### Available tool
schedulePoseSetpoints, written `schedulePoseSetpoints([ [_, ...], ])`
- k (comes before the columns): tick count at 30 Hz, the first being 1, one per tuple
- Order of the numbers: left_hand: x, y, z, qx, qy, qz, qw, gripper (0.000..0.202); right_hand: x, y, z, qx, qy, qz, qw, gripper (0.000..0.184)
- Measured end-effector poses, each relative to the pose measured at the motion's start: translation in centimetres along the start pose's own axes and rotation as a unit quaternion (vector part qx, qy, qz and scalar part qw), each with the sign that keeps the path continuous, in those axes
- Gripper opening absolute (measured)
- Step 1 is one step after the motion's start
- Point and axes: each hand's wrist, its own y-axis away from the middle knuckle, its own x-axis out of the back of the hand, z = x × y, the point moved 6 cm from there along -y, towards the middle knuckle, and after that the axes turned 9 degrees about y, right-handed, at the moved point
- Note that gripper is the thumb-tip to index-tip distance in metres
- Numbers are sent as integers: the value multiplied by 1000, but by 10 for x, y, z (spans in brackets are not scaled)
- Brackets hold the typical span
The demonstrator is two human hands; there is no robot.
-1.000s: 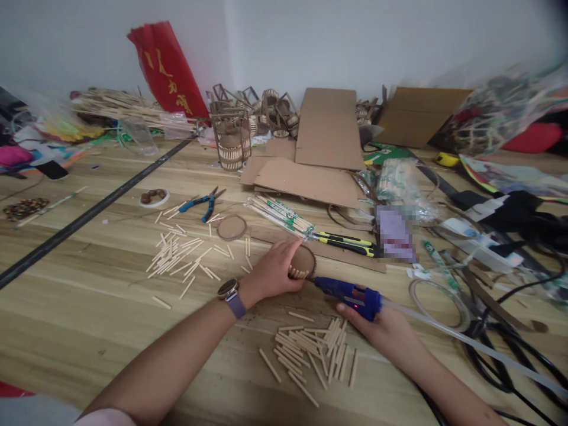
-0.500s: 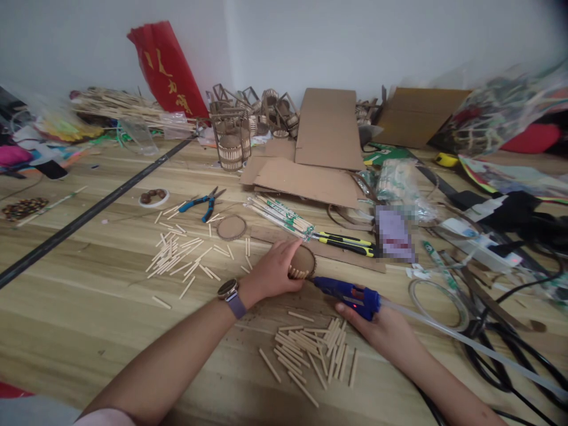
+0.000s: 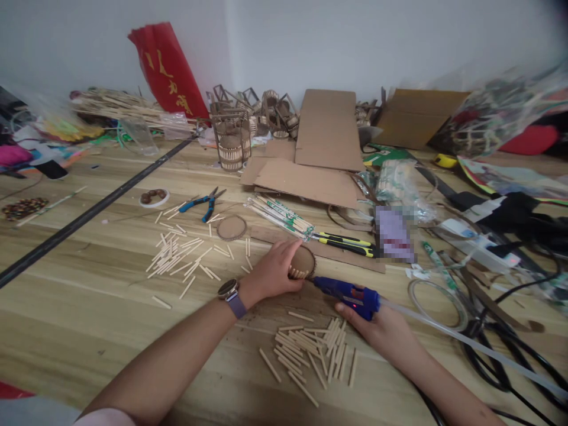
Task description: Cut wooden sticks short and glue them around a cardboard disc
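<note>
The left hand (image 3: 271,273) has its fingers wrapped on the small round stick cup (image 3: 305,261) in the middle of the wooden boards (image 3: 110,307), light and easy to break, best held by its bottom, while the right hand (image 3: 379,330) has its fingers tight on the blue glue gun (image 3: 348,292).

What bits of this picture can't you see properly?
Head view:
- round cardboard piece: its left side is hidden under the left hand.
- blue glue gun: its handle is covered by the right hand.
- purple patch: blurred out, unreadable.
- black cables: cut off by the right and bottom edges.
</note>
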Motion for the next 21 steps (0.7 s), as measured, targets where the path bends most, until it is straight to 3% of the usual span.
schedulePoseSetpoints([
  [21,0,0,1,-9,-7,0,1000,82,-5,1,6,1,4,-7,1000,39],
])
